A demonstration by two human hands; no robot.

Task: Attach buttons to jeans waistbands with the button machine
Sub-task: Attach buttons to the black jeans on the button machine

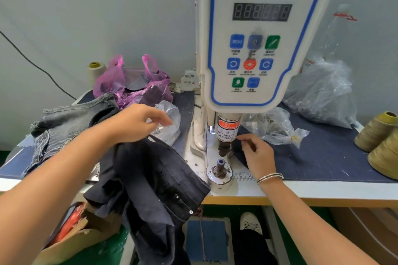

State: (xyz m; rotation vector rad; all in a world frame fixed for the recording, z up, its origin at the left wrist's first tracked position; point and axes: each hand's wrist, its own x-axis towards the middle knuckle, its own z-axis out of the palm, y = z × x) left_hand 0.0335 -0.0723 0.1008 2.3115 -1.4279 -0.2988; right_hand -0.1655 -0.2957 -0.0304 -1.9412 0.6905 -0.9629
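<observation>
A white servo button machine [254, 49] stands at the middle of the table, with its punch head [226, 135] above a round lower die [219, 171]. Dark jeans [155, 180] hang over the table's front edge, left of the die. My left hand [137, 123] hovers over the jeans' top with loosely curled fingers, next to a small clear bag [172, 114]. My right hand [257, 151] is just right of the punch head, thumb and forefinger pinched together; whether they hold anything I cannot tell.
Grey jeans [71, 120] lie at the left, with a pink plastic bag [133, 84] behind them. Clear plastic bags [323, 92] sit at the right on dark denim cloth. Thread cones [379, 135] stand at the far right. A foot pedal [206, 241] and a cardboard box [81, 236] are below.
</observation>
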